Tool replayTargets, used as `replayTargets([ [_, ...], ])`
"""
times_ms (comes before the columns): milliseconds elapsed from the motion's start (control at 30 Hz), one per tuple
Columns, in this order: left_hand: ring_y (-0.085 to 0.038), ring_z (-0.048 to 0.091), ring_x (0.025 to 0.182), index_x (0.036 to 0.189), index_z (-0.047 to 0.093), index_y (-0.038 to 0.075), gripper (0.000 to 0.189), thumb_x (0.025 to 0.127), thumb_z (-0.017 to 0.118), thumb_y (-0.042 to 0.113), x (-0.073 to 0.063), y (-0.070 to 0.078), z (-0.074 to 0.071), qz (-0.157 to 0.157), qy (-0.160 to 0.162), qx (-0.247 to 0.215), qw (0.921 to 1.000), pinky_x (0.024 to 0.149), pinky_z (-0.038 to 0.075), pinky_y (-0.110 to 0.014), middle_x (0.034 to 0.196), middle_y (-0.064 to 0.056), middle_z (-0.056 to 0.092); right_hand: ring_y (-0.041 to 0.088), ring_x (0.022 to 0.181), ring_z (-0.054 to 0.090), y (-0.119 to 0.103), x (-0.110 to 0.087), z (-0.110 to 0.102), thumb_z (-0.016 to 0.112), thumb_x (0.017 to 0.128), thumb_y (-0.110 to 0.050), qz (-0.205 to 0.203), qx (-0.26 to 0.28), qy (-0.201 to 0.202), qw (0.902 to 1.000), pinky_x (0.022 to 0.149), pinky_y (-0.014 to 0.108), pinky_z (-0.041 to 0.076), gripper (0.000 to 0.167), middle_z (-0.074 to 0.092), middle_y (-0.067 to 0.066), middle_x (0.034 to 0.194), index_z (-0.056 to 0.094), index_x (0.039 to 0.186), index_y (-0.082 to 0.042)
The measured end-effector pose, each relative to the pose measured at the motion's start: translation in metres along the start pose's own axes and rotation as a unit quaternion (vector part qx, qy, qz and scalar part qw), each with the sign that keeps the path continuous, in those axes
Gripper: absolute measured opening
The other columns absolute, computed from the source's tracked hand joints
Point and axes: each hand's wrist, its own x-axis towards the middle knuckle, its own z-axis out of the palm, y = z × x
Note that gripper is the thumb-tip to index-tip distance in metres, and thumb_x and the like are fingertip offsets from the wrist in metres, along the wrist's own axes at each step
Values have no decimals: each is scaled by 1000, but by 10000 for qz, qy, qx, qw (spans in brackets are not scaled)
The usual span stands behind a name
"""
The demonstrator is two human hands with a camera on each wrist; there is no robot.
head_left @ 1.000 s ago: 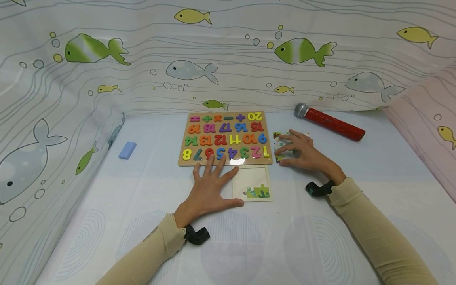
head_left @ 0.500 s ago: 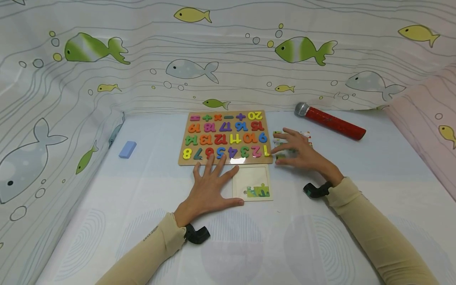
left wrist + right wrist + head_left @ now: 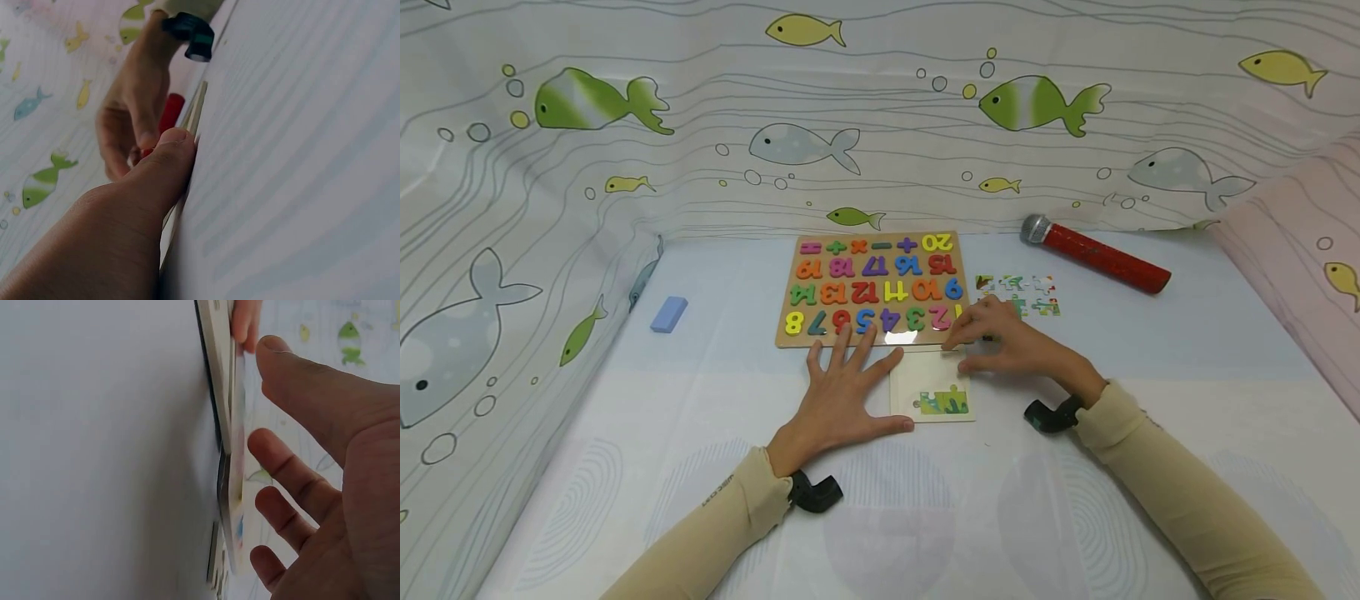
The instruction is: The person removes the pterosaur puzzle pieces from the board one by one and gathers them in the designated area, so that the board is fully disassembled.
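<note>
My left hand (image 3: 835,404) lies spread along the left side of a small square wooden puzzle tray (image 3: 928,368), index fingertip at its upper left corner and thumb by its lower left. Joined green jigsaw pieces (image 3: 947,402) sit in the tray's lower right. My right hand (image 3: 1011,343) hovers at the tray's upper right corner, fingers bent. In the right wrist view, the thumb (image 3: 306,378) stands apart from the visible fingers, with nothing seen between them. Loose jigsaw pieces (image 3: 1043,286) lie beyond the right hand, which partly covers them.
A wooden number board (image 3: 786,304) with coloured numerals stands directly behind the tray. To the back right lies a red microphone (image 3: 1105,257). A blue block (image 3: 669,315) rests at the left. Fish-printed cloth (image 3: 910,158) rises behind the table.
My right hand has moved left and toward me, from over the loose jigsaw pieces to the tray's upper right corner, uncovering several pieces. The left hand stays in place.
</note>
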Motion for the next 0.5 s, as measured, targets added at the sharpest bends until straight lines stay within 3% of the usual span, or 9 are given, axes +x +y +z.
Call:
replayTargets([
  [167, -45, -1, 159, 159, 33, 38, 104, 72, 58, 88, 0, 0, 0, 11, -14, 70, 10000, 112, 2, -79, 173, -9, 11, 15, 104, 43, -13, 0, 5, 87, 81, -21, 2, 111, -348, 9993, 91, 45, 26, 31, 70, -4, 106, 80, 111, -23],
  [500, -45, 0, 159, 159, 34, 37, 104, 72, 59, 89, 1, 0, 1, 52, 20, 129, 9999, 111, 3, -80, 173, -9, 11, 13, 111, 46, -26, 0, 18, 82, 86, -22, -123, 108, -1098, 9938, 95, 47, 28, 32, 66, -8, 105, 77, 117, -31],
])
